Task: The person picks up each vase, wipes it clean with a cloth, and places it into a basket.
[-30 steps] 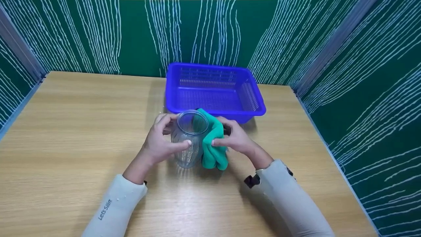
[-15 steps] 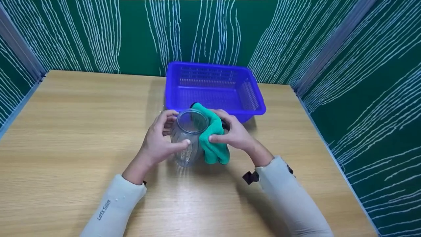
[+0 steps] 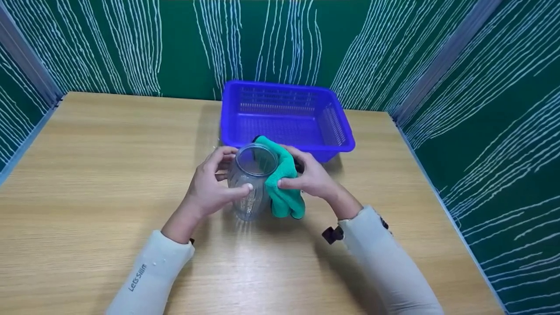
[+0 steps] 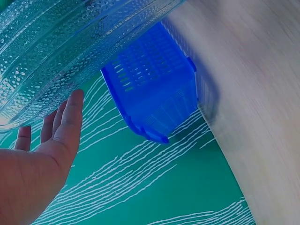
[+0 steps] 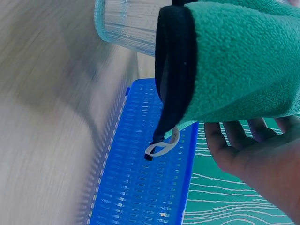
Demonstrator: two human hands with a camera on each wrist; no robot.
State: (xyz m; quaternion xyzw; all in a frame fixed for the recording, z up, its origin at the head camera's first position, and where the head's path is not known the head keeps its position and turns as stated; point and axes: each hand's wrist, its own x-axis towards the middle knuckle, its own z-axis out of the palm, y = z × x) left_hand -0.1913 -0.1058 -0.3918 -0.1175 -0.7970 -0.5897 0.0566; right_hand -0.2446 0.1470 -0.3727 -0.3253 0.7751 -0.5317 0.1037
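My left hand (image 3: 208, 188) holds a clear glass jar (image 3: 257, 201) from its left side, thumb across the near face and fingers behind. The mouth of the jar faces up. Its bumpy, ribbed glass wall (image 4: 70, 51) fills the upper left of the left wrist view. On the jar's other side, my right hand (image 3: 317, 177) grips a folded green cloth (image 3: 284, 201) with dark edging, against or very near the glass. A small pale loop (image 5: 164, 146) hangs from the cloth's dark border (image 5: 176, 61). I cannot tell whether the jar's base touches the table.
Just behind my hands, a blue-purple plastic basket (image 3: 323, 146) with slotted sides stands on the wooden table (image 3: 109, 175). Green walls (image 3: 183, 48) with white wavy lines enclose the table at the back and sides.
My right hand has shifted the cloth slightly up and left along the jar, bunching it more; it looks still over the last half second. The left hand and jar have barely moved.
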